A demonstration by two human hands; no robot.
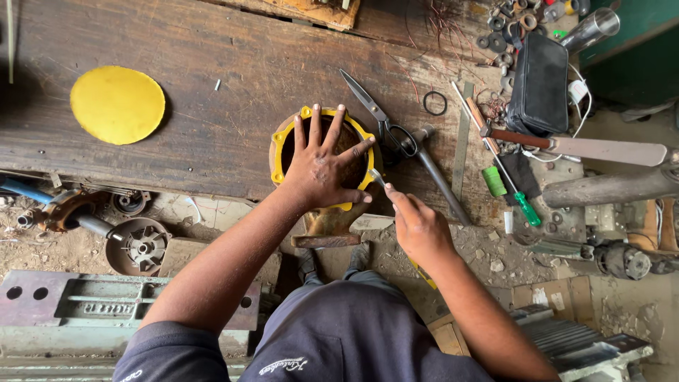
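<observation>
My left hand (323, 164) lies flat with fingers spread on top of a round metal housing (283, 152) at the front edge of the wooden workbench. A yellow gasket sheet (308, 113) sits under my palm, its rim showing around the housing's top. My right hand (417, 225) is just to the right of the housing and grips a small metal tool (377, 178) whose tip touches the gasket's right edge. The inside of the housing is mostly hidden by my left hand.
A yellow disc (117, 104) lies far left on the bench (212, 85). Scissors (382, 117), a black ring (435, 103), a hammer (559, 143), a green-handled screwdriver (520, 201), a black case (541, 85) and washers crowd the right. Machine parts (138, 245) lie on the floor.
</observation>
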